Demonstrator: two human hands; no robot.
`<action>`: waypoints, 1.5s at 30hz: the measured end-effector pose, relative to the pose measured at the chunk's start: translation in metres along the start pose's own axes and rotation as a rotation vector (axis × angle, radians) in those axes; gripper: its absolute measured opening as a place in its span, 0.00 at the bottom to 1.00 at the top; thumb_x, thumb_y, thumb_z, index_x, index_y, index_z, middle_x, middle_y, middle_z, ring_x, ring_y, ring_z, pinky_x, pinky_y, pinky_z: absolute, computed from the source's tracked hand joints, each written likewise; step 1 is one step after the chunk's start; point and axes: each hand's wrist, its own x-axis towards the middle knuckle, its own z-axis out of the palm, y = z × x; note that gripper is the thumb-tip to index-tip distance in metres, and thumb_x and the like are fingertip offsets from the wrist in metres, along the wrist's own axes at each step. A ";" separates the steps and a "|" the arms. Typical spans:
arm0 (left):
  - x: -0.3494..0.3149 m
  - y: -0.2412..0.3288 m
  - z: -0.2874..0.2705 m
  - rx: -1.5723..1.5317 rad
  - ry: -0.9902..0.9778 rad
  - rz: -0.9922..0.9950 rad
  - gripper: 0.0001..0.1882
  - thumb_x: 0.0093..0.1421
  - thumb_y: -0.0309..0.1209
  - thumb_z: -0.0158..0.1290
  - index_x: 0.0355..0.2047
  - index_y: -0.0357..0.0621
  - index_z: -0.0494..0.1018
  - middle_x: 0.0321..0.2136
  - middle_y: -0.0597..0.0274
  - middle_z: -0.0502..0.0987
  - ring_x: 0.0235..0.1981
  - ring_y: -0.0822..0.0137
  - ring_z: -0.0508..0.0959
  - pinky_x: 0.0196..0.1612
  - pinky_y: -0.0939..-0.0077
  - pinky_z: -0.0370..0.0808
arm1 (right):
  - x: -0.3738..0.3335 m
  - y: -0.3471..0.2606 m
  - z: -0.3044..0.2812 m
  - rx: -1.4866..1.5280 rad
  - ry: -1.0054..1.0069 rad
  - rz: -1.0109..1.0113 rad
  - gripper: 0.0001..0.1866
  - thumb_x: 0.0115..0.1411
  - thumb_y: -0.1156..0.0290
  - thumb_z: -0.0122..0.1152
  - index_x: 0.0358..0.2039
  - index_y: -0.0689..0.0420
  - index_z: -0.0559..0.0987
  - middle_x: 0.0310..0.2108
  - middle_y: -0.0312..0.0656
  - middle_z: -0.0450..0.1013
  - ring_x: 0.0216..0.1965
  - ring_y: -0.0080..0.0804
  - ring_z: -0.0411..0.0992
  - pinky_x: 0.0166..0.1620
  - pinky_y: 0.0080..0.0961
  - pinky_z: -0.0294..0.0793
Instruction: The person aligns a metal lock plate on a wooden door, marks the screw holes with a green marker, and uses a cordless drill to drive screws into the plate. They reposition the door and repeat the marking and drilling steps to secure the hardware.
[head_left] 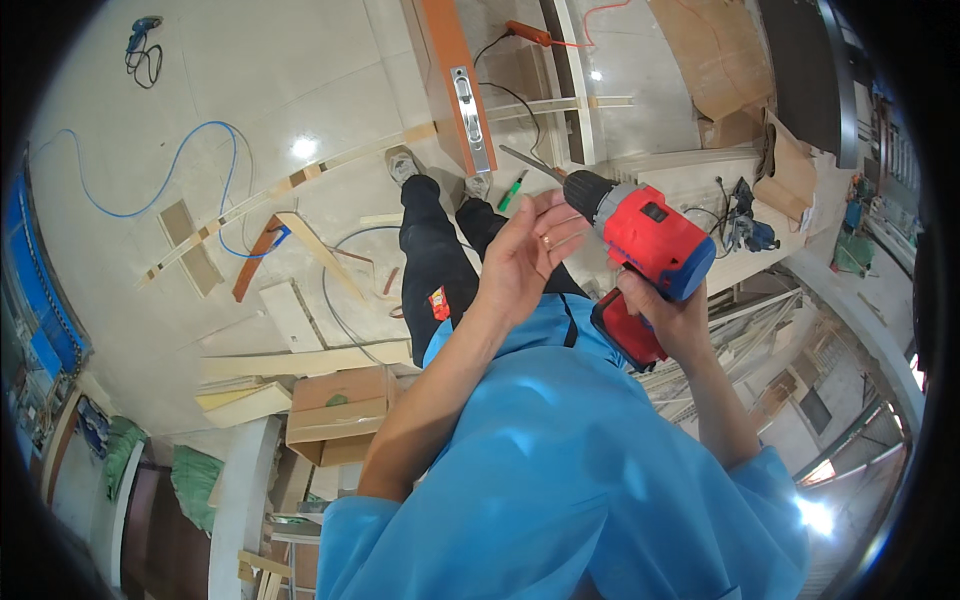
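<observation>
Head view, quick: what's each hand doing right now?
Left hand: open, fingers at the black chuck of the red cordless drill, gripping nothing.
Right hand: closed around the drill's handle.

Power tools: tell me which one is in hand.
The red cordless drill, gripped by the right hand, left hand at its chuck. The blue corded tool lies untouched on the floor.
</observation>
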 end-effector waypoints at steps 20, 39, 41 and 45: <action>0.057 0.079 -0.057 1.333 0.528 0.609 0.11 0.65 0.32 0.61 0.35 0.36 0.73 0.24 0.64 0.77 0.26 0.75 0.74 0.33 0.79 0.72 | 0.001 0.009 0.008 -0.025 0.104 0.017 0.19 0.60 0.72 0.71 0.50 0.64 0.79 0.41 0.38 0.80 0.40 0.23 0.76 0.46 0.24 0.75; -0.011 0.016 -0.014 0.622 0.221 0.099 0.17 0.70 0.39 0.54 0.49 0.37 0.71 0.38 0.60 0.79 0.39 0.70 0.80 0.45 0.75 0.78 | 0.008 0.007 -0.003 0.039 -0.059 -0.134 0.17 0.60 0.74 0.69 0.49 0.62 0.78 0.39 0.39 0.79 0.38 0.23 0.76 0.42 0.22 0.75; -0.014 0.006 0.003 0.484 0.095 -0.011 0.22 0.71 0.43 0.51 0.54 0.37 0.69 0.42 0.58 0.79 0.44 0.68 0.81 0.51 0.73 0.77 | 0.009 0.000 -0.003 0.185 -0.058 0.055 0.17 0.60 0.73 0.69 0.49 0.62 0.78 0.38 0.39 0.79 0.34 0.21 0.76 0.36 0.19 0.74; 0.003 0.005 0.031 0.188 -0.101 -0.042 0.26 0.74 0.46 0.44 0.60 0.37 0.67 0.49 0.56 0.78 0.54 0.64 0.78 0.59 0.67 0.73 | 0.013 -0.012 -0.006 0.324 -0.110 0.198 0.17 0.60 0.71 0.68 0.48 0.61 0.77 0.38 0.41 0.80 0.26 0.19 0.74 0.27 0.16 0.71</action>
